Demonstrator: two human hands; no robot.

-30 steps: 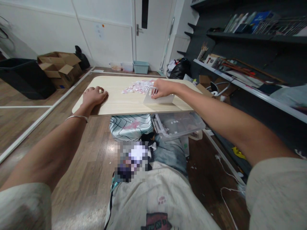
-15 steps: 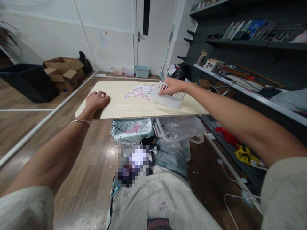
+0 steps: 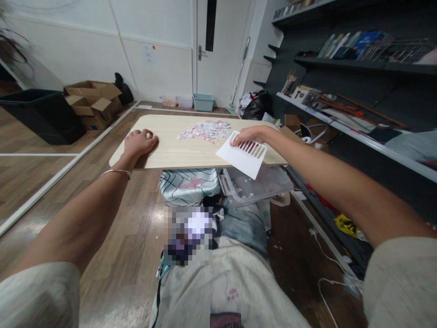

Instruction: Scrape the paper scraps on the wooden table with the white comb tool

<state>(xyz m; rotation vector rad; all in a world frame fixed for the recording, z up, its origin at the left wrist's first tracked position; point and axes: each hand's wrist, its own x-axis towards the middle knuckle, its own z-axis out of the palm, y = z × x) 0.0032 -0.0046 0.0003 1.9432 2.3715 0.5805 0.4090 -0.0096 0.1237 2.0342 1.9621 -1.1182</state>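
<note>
My right hand [image 3: 251, 134] grips the slotted edge of a flat white plastic panel [image 3: 246, 156] and holds it tilted past the near edge of a low light-wood table [image 3: 177, 152]. A heap of small pink and white paper scraps [image 3: 206, 130] lies on the table just beyond that hand. My left hand [image 3: 138, 141] rests on the table's left side with its fingers curled down; whether anything is under them stays hidden. A thin bangle [image 3: 116, 172] circles my left wrist.
Under the table stand a clear plastic bin [image 3: 256, 184] holding scraps and a patterned cushion [image 3: 187, 184]. Dark shelves [image 3: 341, 118] with clutter line the right wall. Cardboard boxes [image 3: 94, 102] and a black container [image 3: 41, 114] sit at the left. Cables lie on the floor at right.
My right hand drew the white panel back from beside the scrap heap to the table's near edge, so it now hangs over the bin. My left hand stayed put.
</note>
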